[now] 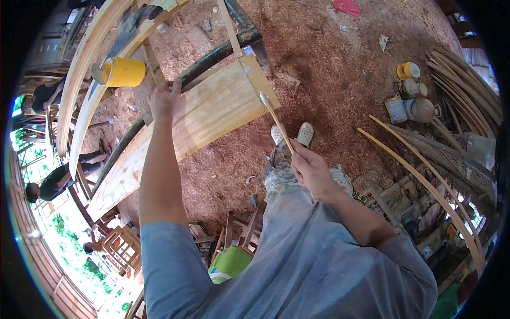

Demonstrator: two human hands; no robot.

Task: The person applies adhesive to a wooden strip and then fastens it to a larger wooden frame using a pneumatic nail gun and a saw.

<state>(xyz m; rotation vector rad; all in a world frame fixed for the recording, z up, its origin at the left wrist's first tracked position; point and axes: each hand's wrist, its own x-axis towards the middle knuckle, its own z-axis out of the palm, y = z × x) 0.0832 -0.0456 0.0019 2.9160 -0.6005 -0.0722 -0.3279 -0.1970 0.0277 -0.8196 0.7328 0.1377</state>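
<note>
A wide, pale wooden board (212,103) lies slanting in front of me, across a dark curved beam (212,57). My left hand (166,101) is closed at the board's far edge, its fingertips partly hidden. In my right hand (313,171), close to my body, is a thin wooden stick (276,121), pinched between thumb and fingers. The stick's whitish, wet-looking tip meets the right end of the board, near a line that crosses it. A yellow container (124,72) stands just beyond my left hand.
Long curved planks (87,74) rise at the left, with a handsaw (127,34) on them. Wood shavings cover the floor (340,80). Jars (419,110) and bent strips (425,183) lie at the right. A person in dark clothes (61,178) is at the far left.
</note>
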